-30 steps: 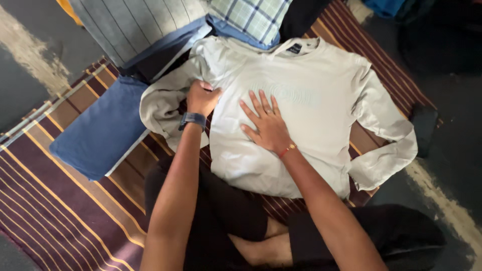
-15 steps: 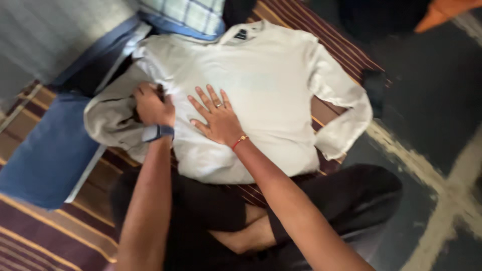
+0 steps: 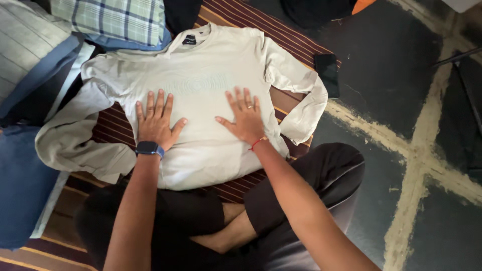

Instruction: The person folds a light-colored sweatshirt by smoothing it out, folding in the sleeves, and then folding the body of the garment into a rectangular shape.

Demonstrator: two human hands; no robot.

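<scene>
A pale grey long-sleeved shirt (image 3: 206, 65) lies spread face up on a striped maroon mat (image 3: 281, 25), collar away from me. My left hand (image 3: 155, 120), with a dark watch at the wrist, rests flat on the shirt's lower left, fingers spread. Flat on the shirt's lower right lies my right hand (image 3: 243, 116), a red thread at its wrist. Both sleeves are bent inward beside the body of the shirt. Neither hand grips anything.
Folded clothes sit at the left: a blue piece (image 3: 20, 180), a grey striped one (image 3: 25, 35) and a plaid one (image 3: 115, 17). A dark phone-like slab (image 3: 329, 75) lies at the mat's right edge. My crossed legs in black trousers (image 3: 301, 185) are below. Dark cracked floor (image 3: 401, 100) lies right.
My left hand let go of the bunched left side and now lies flat on the shirt. My right hand slid right. The left sleeve is spread out and the view shifted right.
</scene>
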